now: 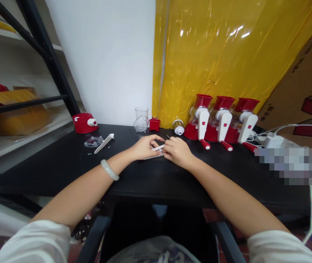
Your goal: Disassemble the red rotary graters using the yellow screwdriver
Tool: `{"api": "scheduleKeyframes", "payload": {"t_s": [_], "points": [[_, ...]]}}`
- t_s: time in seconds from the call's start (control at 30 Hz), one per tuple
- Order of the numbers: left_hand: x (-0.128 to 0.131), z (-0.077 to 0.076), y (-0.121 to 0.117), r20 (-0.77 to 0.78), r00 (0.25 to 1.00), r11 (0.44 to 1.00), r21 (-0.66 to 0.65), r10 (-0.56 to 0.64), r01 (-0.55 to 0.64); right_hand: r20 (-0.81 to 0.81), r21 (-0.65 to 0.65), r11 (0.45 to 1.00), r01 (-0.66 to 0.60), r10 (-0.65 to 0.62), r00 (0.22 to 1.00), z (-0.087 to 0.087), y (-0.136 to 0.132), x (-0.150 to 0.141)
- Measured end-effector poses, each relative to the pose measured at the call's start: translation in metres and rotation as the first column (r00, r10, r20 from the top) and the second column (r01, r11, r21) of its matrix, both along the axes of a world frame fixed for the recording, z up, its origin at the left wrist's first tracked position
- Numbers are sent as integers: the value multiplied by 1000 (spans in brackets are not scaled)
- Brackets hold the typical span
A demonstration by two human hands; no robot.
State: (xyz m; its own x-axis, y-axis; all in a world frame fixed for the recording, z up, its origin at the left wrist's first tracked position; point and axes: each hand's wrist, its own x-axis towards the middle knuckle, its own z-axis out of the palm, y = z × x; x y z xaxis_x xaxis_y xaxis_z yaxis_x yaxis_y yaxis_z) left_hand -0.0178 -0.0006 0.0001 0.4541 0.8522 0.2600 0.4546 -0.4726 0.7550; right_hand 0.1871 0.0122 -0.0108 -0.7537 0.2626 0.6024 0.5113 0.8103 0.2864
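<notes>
Over the middle of the black table, my left hand [144, 147] pinches a narrow white plastic piece [158, 147] between thumb and fingers. The fingers of my right hand [179, 152] are curled and closed on the right end of the same piece, hiding much of it. A flat white edge [150, 157] shows just below my left fingers; whether it belongs to that piece I cannot tell. Beyond my hands are a clear plastic housing [141, 122], a small red hopper [154, 124] and a drum grater [178, 127] with a white end.
Three red-and-white rotary graters [224, 118] with crank handles stand at the back right. To the left are a red base [85, 122], a clear disc [93, 141] and a white crank arm [104, 143]. White cables and a power strip [274, 140] lie at the right.
</notes>
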Motion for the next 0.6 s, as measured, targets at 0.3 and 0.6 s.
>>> {"api": "scheduleKeyframes", "payload": {"t_s": [0.3,0.6], "points": [[-1,1,1,-21,998,998,23,66,-66,-73,-97,995,-19,12,997,-3,2,2],[-2,0,2,-19,996,997,1,83,-83,-61,-158,987,3,-13,998,0,-7,-1]]}}
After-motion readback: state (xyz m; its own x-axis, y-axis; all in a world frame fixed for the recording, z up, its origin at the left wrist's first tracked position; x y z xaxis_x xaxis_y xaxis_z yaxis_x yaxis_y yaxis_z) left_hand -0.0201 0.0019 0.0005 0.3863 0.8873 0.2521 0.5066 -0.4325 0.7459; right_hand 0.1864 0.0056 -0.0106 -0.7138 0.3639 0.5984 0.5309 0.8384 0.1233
